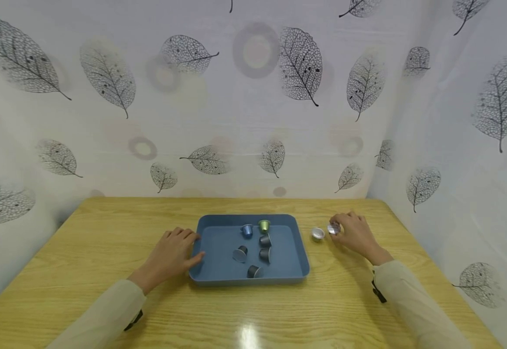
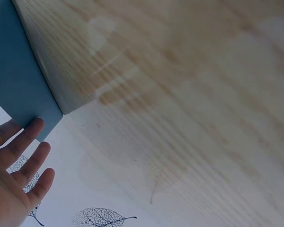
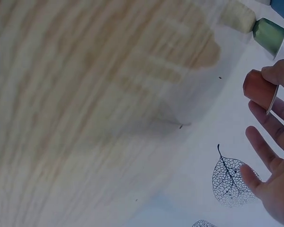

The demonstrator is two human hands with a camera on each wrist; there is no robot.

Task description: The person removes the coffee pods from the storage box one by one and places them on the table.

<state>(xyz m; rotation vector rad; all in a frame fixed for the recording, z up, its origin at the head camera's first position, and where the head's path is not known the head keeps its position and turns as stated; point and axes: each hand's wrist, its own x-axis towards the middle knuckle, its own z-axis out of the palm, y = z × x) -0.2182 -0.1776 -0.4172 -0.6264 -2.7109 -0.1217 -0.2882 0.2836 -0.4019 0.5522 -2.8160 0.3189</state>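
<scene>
My right hand pinches an orange-brown coffee capsule between thumb and fingertips, just right of the tray. In the head view only the silver lid of that capsule shows. Close beside it on the table stands a green capsule, its silver lid facing up in the head view. With fingers spread and loosely bent, my left hand touches the left rim of a blue-grey tray. The left wrist view has the fingertips against the tray's outer wall.
Inside the tray lie a blue capsule, a light green capsule and several dark grey capsules. The wooden table reaches back to a white leaf-printed curtain, which also hangs along the right side.
</scene>
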